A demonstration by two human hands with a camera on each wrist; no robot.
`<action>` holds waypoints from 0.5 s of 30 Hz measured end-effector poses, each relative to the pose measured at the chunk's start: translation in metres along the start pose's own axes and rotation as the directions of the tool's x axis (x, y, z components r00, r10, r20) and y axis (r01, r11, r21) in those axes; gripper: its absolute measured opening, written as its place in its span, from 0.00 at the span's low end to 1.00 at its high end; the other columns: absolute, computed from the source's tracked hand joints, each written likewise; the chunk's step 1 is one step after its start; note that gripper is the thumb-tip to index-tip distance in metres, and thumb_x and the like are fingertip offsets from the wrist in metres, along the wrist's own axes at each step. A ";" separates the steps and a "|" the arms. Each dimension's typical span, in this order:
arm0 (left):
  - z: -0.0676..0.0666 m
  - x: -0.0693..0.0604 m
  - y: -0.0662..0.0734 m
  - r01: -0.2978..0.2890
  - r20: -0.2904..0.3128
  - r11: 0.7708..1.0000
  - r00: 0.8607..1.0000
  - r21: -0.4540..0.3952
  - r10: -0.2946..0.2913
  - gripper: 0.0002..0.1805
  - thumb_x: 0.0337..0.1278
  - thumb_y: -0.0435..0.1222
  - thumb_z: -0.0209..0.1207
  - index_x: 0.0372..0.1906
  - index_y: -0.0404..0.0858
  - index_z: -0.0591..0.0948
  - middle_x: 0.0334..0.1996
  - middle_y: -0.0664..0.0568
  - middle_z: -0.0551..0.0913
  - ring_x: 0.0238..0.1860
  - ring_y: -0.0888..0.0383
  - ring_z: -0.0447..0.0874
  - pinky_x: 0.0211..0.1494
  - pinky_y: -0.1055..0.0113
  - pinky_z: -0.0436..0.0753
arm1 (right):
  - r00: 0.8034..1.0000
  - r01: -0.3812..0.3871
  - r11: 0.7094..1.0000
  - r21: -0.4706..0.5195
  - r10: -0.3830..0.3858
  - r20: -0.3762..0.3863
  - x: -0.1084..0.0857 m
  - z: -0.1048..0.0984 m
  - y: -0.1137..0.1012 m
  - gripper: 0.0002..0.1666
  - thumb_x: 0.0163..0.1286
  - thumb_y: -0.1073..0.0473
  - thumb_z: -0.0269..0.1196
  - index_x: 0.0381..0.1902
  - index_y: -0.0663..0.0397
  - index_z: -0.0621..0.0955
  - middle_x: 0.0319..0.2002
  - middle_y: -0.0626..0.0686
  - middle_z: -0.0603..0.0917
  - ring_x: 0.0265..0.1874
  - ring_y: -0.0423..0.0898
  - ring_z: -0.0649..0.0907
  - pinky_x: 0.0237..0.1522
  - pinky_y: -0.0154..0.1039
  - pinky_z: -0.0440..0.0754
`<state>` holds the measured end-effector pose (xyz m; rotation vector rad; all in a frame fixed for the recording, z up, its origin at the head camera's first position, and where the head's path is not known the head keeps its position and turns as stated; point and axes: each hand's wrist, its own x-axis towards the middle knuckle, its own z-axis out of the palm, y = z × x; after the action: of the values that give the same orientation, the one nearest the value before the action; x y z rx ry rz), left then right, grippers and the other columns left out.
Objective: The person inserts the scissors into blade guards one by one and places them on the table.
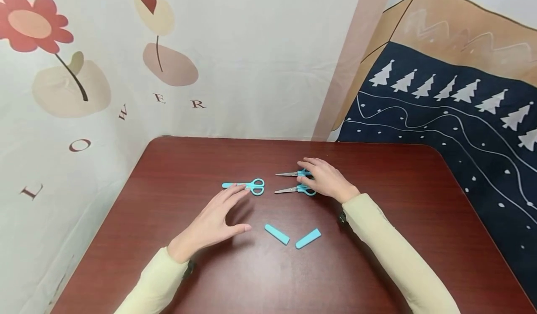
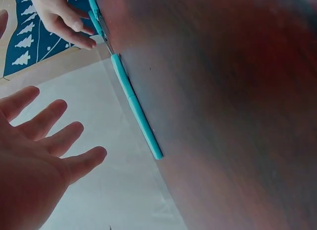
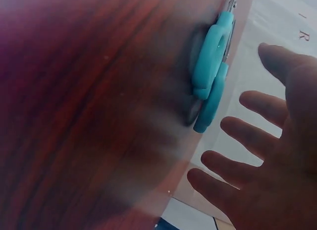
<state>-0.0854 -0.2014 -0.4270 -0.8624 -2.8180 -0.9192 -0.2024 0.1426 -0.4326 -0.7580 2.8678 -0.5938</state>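
Observation:
My left hand (image 1: 211,225) hovers with spread fingers, nearest to a pair of scissors (image 1: 258,181) whose blades are covered by a light-blue sheath. In the left wrist view those covered scissors (image 2: 140,121) lie flat beyond the fingertips. Two more light-blue-handled scissors with bare blades lie side by side, points to the left: the far scissors (image 1: 287,174) and the near scissors (image 1: 287,190). Over their handles is my right hand (image 1: 329,179), fingers extended, partly hiding them. The right wrist view shows a gap between that hand (image 3: 257,155) and the handles (image 3: 202,76).
Two loose light-blue blade sheaths, a left one (image 1: 277,234) and a right one (image 1: 308,238), lie on the reddish-brown table (image 1: 268,286) nearer to me. Behind the table hangs a pale printed cloth (image 1: 260,71), with a dark-blue tree-patterned cloth (image 1: 419,113) at the right.

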 end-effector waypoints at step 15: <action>0.002 -0.008 -0.001 0.037 0.009 0.999 0.999 -0.030 -0.037 0.47 0.54 0.53 0.74 0.77 0.46 0.69 0.77 0.54 0.65 0.77 0.47 0.62 0.72 0.41 0.67 | 1.000 -0.019 0.996 -0.083 0.018 -0.022 0.015 0.005 -0.002 0.18 0.73 0.58 0.69 0.57 0.59 0.87 0.57 0.60 0.82 0.53 0.57 0.80 0.54 0.52 0.80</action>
<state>-0.0786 -0.2049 -0.4306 -0.8220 -2.8432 -0.9680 -0.2141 0.1320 -0.4368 -0.7403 2.9315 -0.4858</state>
